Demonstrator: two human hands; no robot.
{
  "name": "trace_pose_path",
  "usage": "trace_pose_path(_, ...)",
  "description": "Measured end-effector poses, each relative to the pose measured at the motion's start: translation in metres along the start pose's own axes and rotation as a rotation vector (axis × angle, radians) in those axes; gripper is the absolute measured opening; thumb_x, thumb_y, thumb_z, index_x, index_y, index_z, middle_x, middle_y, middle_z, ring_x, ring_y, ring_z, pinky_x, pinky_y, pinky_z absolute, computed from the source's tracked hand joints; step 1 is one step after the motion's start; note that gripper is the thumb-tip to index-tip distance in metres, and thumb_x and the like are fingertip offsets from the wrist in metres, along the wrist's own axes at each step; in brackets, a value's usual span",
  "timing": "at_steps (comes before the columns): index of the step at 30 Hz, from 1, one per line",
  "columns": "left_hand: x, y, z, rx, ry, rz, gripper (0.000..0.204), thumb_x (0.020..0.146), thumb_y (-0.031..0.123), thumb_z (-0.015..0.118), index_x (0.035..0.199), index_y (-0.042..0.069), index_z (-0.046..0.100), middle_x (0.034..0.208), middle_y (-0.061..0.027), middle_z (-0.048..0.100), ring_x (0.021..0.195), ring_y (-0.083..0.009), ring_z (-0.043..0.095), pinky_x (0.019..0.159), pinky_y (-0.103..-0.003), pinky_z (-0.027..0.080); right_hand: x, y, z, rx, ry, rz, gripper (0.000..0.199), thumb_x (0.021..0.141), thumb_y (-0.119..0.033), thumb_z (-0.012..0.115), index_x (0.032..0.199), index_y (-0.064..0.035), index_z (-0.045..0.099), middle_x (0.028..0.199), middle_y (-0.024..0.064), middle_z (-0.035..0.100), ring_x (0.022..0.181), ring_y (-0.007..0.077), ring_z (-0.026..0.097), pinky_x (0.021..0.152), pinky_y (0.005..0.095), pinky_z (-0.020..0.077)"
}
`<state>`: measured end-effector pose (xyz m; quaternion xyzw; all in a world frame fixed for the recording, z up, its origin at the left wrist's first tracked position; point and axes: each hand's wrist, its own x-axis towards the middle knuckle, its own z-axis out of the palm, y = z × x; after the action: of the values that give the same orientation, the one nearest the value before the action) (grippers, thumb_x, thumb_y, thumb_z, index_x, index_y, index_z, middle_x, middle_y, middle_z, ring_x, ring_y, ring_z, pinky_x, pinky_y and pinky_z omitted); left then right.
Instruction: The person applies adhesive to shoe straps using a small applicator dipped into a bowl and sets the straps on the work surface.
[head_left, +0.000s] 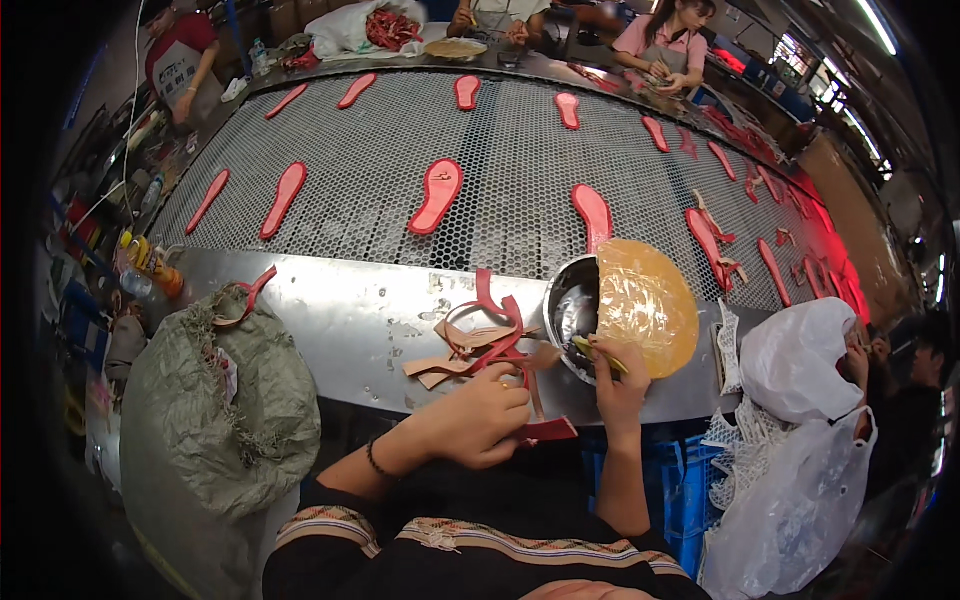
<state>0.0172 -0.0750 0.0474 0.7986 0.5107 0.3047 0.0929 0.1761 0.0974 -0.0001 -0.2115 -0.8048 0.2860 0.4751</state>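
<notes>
My left hand [478, 415] is closed around a red and tan strap [548, 430], whose red end sticks out below the fingers. Beyond it lies a loose pile of red and tan straps [485, 340] on the metal ledge. My right hand [622, 385] pinches a thin yellow-green handle [583, 346] at the near side of a round metal bowl [566, 305]; the handle's working end is unclear against the dark inside. A yellowish film-covered sheet [650, 310] covers the bowl's right part.
Red sole-shaped pieces [437, 196] lie in rows on the mesh conveyor [370, 150] beyond the metal ledge [340, 310]. A grey-green sack [220, 400] stands at left, white plastic bags [800, 360] at right, a blue crate [685, 490] below. Other people [665, 45] sit across the conveyor.
</notes>
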Motion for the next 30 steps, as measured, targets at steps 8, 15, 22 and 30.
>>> trace_pose_path(8,0.026,-0.015,0.022,-0.007,-0.340,-0.094,0.026,0.069,0.023,0.057,0.073,-0.002,0.059,0.074,-0.0161,0.057,0.079,-0.0320,0.056,0.083,-0.041,0.042,-0.006,0.012,-0.002,0.233,-0.093,0.252,0.007,0.081,-0.001,0.063,0.088,-0.0025,0.063,0.077,0.0085,0.062,0.074,0.0185,0.061,0.066,0.0264,0.0465)
trace_pose_path(15,0.037,-0.017,0.021,-0.022,-0.392,-0.112,0.027,0.069,0.023,0.056,0.069,-0.003,0.058,0.068,-0.0179,0.058,0.071,-0.0357,0.058,0.069,-0.042,0.047,0.008,-0.002,-0.020,0.403,0.015,0.353,0.009,0.086,-0.004,0.061,0.092,0.0007,0.057,0.088,0.0069,0.065,0.080,0.0108,0.061,0.069,0.0215,0.0473)
trace_pose_path(22,0.037,-0.013,0.018,-0.044,-0.399,-0.148,0.027,0.071,0.024,0.056,0.068,-0.003,0.056,0.065,-0.0192,0.057,0.068,-0.0370,0.058,0.065,-0.044,0.047,0.000,0.003,-0.005,0.467,-0.040,0.520,0.008,0.088,-0.005,0.058,0.094,0.0004,0.055,0.089,0.0059,0.065,0.078,0.0090,0.059,0.067,0.0221,0.0469)
trace_pose_path(30,0.023,-0.006,0.016,-0.016,-0.412,-0.200,0.024,0.071,0.023,0.057,0.076,-0.001,0.055,0.071,-0.0162,0.057,0.072,-0.0348,0.058,0.078,-0.045,0.043,-0.006,0.008,-0.004,0.356,0.066,0.381,0.006,0.087,-0.002,0.057,0.092,0.0023,0.058,0.087,0.0087,0.064,0.081,0.0120,0.060,0.070,0.0236,0.0469)
